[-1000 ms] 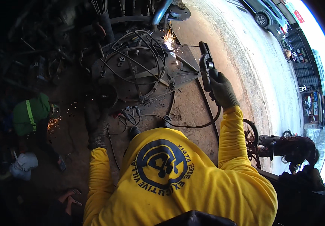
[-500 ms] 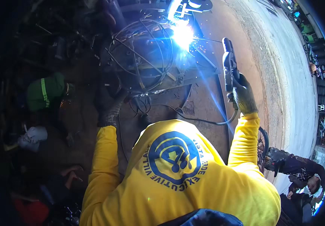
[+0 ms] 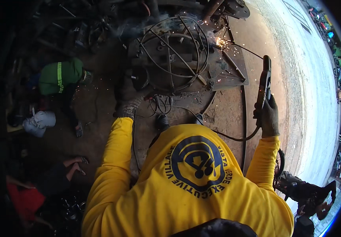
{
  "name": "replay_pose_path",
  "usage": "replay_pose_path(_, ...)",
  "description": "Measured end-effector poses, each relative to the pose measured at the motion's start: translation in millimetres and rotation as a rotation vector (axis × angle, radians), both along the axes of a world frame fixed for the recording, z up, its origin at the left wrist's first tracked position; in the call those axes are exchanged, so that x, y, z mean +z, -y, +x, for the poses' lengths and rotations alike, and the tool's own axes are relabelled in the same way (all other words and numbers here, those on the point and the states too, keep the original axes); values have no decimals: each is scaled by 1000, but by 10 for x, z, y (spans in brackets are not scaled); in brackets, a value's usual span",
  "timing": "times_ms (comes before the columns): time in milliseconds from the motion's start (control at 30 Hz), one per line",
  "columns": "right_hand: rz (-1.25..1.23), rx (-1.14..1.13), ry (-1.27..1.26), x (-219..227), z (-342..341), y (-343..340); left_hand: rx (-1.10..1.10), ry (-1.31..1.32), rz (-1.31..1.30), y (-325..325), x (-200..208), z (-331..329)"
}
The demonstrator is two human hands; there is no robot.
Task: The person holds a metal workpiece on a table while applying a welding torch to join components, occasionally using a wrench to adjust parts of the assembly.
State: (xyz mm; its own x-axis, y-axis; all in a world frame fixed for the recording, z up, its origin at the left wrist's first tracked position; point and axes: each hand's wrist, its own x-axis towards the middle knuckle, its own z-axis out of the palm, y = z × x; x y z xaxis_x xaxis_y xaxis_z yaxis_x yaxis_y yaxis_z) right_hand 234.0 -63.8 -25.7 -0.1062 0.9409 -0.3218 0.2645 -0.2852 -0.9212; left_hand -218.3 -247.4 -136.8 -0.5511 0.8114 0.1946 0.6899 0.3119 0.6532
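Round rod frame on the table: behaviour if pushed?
The round rod frame is probably stiff: it looks metallic and cross-braced. Likely light for its size, being mostly open space. It may rock or roll on the table, given its curved outline.

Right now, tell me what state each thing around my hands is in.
Right hand: gloved, closed around the welding holder.
Welding holder: gripping a rod.
Rod: clamped at one end, sparks near the other.
Cable: curving, slack.
Round metal frame: on the metal table.
Left hand: gloved, in shadow, grip unclear.
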Motion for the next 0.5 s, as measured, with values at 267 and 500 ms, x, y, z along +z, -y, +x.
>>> replay_pose_path(267,182,-64,-155,-525,223,356,34,219,-67,36,112,-48)
replay_pose_path(500,231,-5,-291,-354,-26,861,-149,510,-133,158,153,-387)
